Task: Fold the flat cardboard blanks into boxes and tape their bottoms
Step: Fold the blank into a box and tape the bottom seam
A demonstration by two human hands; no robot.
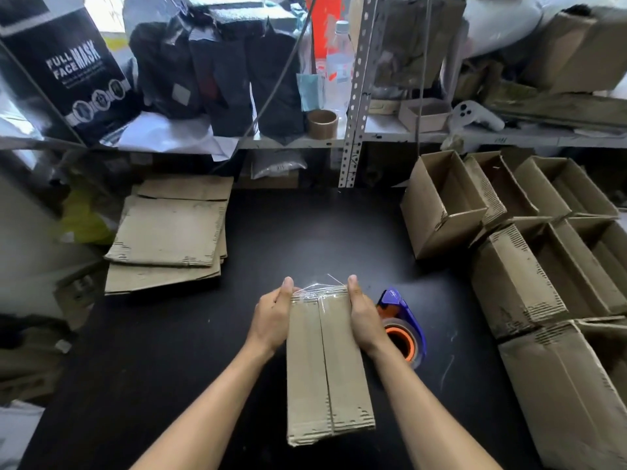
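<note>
Folded box [325, 364] nearest, bottom flaps up, held between both hands. Left hand [271, 317] grips left edge, right hand [364, 317] right edge, thumbs at clear tape [322, 290]. Tape dispenser [402, 323] just right of right hand. Flat blanks [169, 232] far left on black table [305, 232]; finished boxes [526, 249] right.

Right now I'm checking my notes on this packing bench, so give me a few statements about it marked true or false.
1. Both hands grip the far end of the box. True: the left hand and the right hand hold its sides.
2. Clear tape sits at the box's far edge. True.
3. The tape dispenser is in the left hand. False: it lies on the table, beside the right hand.
4. The flat blanks are stacked on the right. False: they lie on the left; the folded boxes are on the right.
</note>
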